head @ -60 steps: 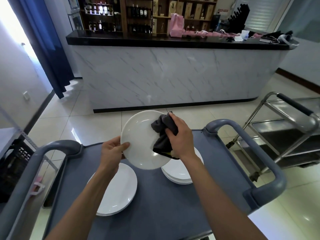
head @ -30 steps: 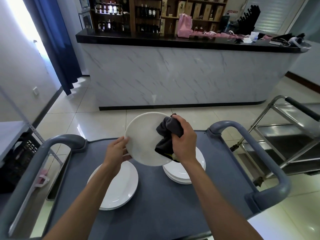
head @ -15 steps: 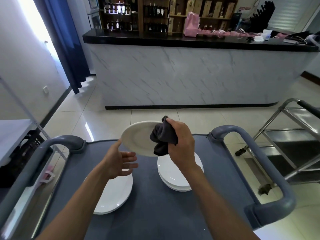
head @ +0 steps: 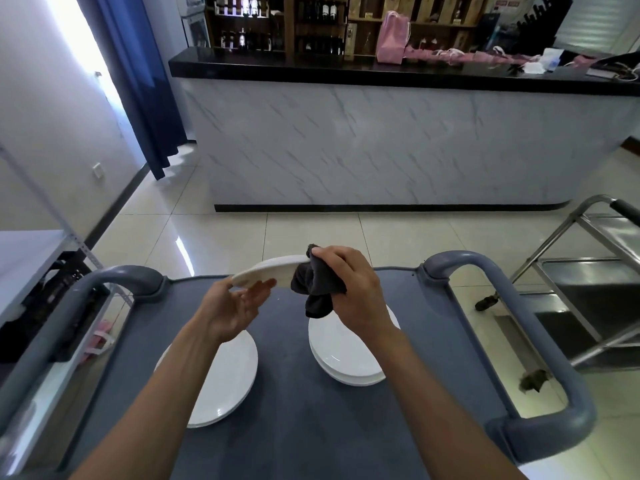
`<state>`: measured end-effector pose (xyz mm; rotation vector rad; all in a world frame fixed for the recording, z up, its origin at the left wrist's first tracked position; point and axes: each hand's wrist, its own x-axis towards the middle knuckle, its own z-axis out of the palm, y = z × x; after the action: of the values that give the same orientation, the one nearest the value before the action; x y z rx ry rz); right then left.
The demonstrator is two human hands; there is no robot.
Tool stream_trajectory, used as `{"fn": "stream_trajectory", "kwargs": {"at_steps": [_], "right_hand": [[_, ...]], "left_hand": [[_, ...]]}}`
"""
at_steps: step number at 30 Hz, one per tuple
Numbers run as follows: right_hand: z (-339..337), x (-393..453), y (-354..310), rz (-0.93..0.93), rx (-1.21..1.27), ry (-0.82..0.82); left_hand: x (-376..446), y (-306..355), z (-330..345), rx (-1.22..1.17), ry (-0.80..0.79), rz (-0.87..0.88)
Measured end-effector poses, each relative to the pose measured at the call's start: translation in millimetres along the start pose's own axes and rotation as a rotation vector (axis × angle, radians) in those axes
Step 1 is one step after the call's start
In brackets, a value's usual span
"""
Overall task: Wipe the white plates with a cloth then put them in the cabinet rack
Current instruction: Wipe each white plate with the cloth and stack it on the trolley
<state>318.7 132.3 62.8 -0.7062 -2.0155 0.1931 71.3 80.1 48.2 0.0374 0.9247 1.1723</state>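
I see the right hand (head: pixel 349 289) grasping the dark cloth (head: pixel 317 287) and, through it, the rim of the white plate (head: pixel 268 271), held near-flat above the grey cart (head: pixel 311 427). The left hand (head: pixel 235 306) lies released, palm up, fingers (head: pixel 265 287) touching the plate's underside.

On the cart top (head: pixel 298 427) at lower centre, one plate stack (head: pixel 221 372) lies left, another (head: pixel 349 355) right (well apart). A plate (head: pixel 268 273) is held above them, the bar counter (head: pixel 398 140) across the frame's upper half.
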Motion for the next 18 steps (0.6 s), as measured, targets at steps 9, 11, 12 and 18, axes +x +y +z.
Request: {"fn": "stream_trajectory", "kwargs": {"at_steps": [9,11,12,18], "right_hand": [[-5.6,-11.0,13.1,0.003,-0.031,-0.141],[-7.2,-14.1,13.6,0.016,-0.041,-0.166],[-7.9,-16.7,14.1,0.026,-0.046,-0.185],[-4.4,-28.0,10.7,0.187,0.045,-0.25]], "left_hand": [[-1.2,13.7,0.1,0.014,0.134,0.303],[-3.2,14.6,2.3,0.048,0.139,0.323],[-3.4,14.1,2.9,0.053,0.141,0.341],[-5.6,8.9,11.0,0.112,0.118,0.483]]}}
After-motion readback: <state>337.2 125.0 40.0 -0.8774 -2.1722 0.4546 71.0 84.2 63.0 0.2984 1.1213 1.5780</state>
